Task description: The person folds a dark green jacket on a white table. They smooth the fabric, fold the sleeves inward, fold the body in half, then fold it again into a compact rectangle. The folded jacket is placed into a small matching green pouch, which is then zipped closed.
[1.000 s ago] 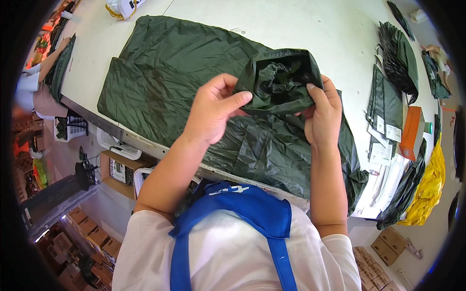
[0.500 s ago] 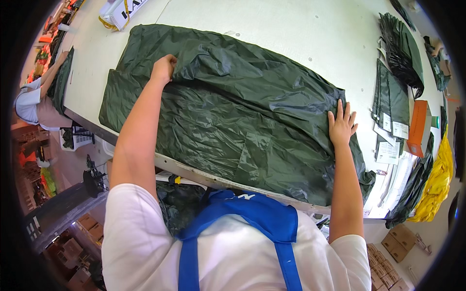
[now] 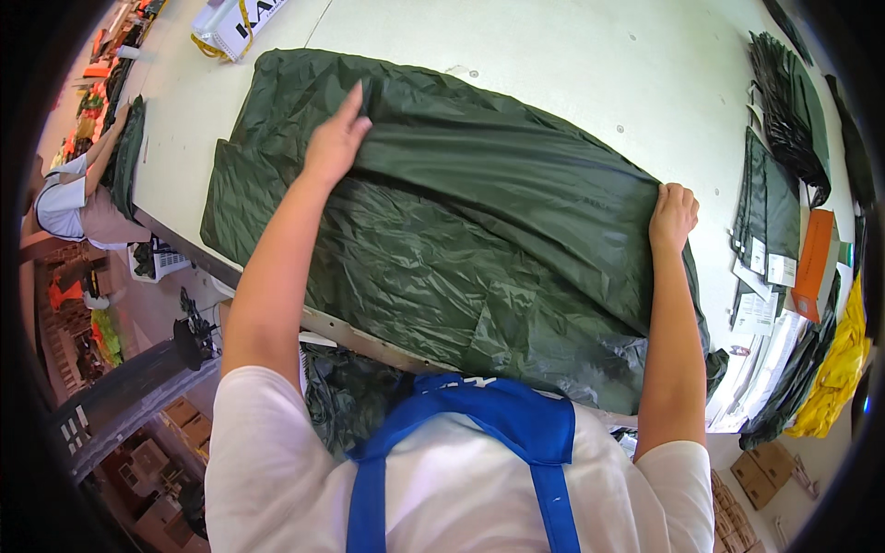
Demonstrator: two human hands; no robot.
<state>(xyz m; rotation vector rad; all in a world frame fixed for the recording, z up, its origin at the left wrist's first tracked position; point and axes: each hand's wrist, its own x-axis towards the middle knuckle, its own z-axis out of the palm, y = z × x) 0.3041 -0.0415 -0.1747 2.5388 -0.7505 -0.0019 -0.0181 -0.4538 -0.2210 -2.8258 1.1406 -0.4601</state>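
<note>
A large piece of dark green, shiny fabric (image 3: 442, 240) lies folded in layers across the pale table, its lower part full of creases. My left hand (image 3: 339, 138) rests on its upper left part, fingers stretched out and holding nothing. At the right end, my right hand (image 3: 674, 217) is closed around the fabric's edge near its upper corner. Between the hands the top layer runs fairly taut, with long folds slanting down to the right. What the layers underneath look like is hidden.
On the pale table (image 3: 553, 55) stand a white box (image 3: 235, 28) with a yellow measuring tape and, at right, dark green pieces (image 3: 770, 198), papers (image 3: 754, 313) and an orange box (image 3: 814, 267). Yellow fabric (image 3: 834, 369) hangs past them. Another person (image 3: 78, 198) works at far left.
My left hand has let go of the bunched fabric and opened, moving slightly right. My right hand has gone from lying flat to gripping the edge. The upper layer is smoother and tauter.
</note>
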